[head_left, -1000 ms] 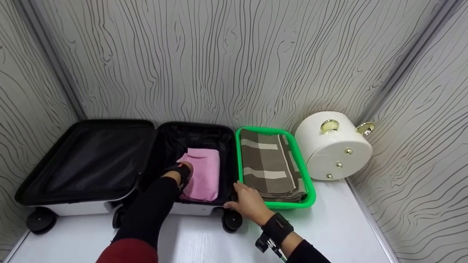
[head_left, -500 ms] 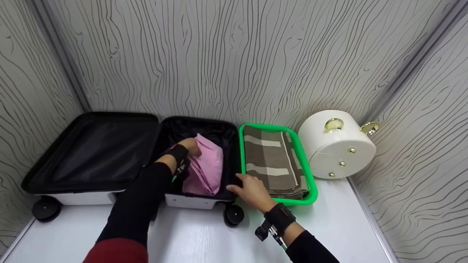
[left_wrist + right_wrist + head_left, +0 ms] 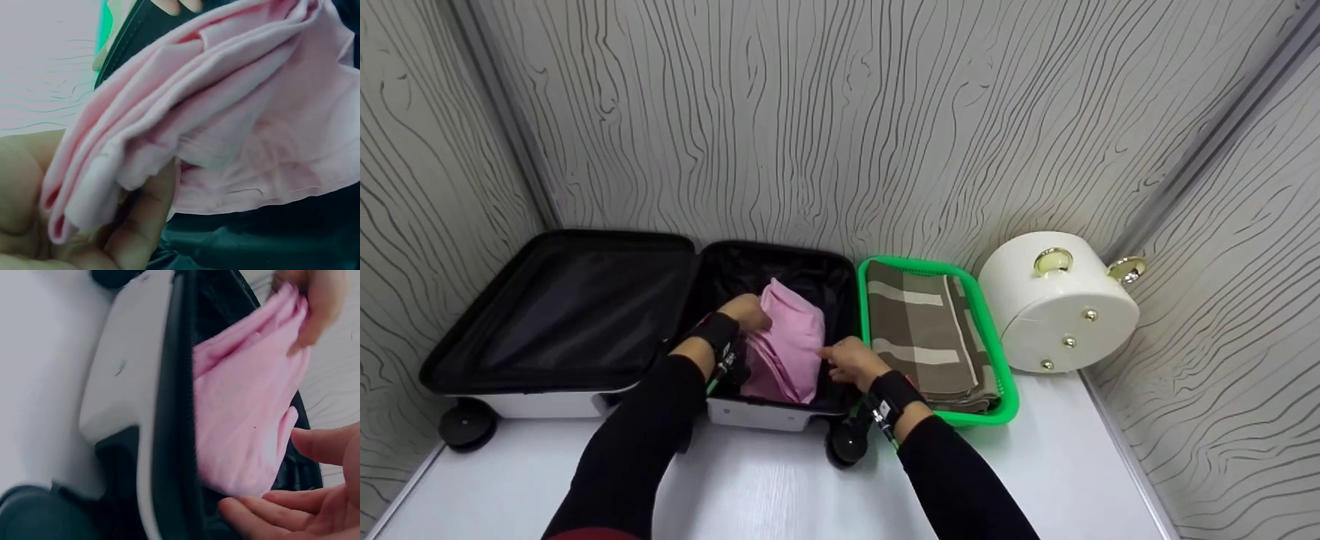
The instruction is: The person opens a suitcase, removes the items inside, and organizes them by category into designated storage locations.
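Observation:
A folded pink cloth (image 3: 791, 337) lies in the right half of the open suitcase (image 3: 757, 416), its left side lifted. My left hand (image 3: 745, 313) grips that raised side; in the left wrist view the stacked layers (image 3: 107, 163) sit between thumb and fingers. At the cloth's right edge is my right hand (image 3: 856, 361), its fingers pointing left. The right wrist view shows the right hand's thumb and fingers (image 3: 281, 509) spread apart at the cloth's end, with fingertips by its lower edge. Whether they press on it I cannot tell.
The suitcase's black-lined other half (image 3: 577, 307) lies open on the left. Right of the suitcase stands a green basket (image 3: 1001, 367) holding a folded brown checked cloth (image 3: 915, 330). A white round case (image 3: 1057, 300) with gold fittings is farther right. A patterned wall (image 3: 840, 127) rises behind.
My left hand took hold of the pink cloth's left side and lifted it. My right hand moved from the suitcase's right rim leftward to the cloth's right edge.

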A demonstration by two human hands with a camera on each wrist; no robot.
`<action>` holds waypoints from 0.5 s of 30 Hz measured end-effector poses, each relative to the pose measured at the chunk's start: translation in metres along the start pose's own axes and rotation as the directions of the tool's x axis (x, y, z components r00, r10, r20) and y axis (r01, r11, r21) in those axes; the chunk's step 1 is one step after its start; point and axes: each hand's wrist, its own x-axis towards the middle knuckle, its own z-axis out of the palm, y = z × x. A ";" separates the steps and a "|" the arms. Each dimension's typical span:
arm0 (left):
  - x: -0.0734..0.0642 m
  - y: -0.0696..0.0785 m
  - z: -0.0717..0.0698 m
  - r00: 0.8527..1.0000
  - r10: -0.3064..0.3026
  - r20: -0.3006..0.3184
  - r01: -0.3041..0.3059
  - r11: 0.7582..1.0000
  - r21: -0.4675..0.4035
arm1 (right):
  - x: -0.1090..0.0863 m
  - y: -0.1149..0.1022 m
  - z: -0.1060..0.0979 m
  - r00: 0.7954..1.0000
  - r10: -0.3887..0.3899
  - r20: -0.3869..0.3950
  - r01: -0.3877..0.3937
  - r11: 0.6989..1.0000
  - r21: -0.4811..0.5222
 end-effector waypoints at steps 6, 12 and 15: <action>0.007 -0.020 0.018 0.999 -0.034 -0.021 0.034 0.999 0.019 | 0.013 0.001 0.018 0.989 0.133 0.057 -0.132 0.991 -0.033; -0.017 -0.007 0.008 1.000 -0.024 0.014 0.024 0.999 -0.027 | 0.022 0.003 0.032 0.981 0.192 0.027 -0.193 0.979 0.059; -0.058 0.027 -0.021 0.998 -0.061 0.018 0.062 0.995 -0.076 | 0.025 0.002 0.034 0.982 0.189 -0.024 -0.186 0.979 0.088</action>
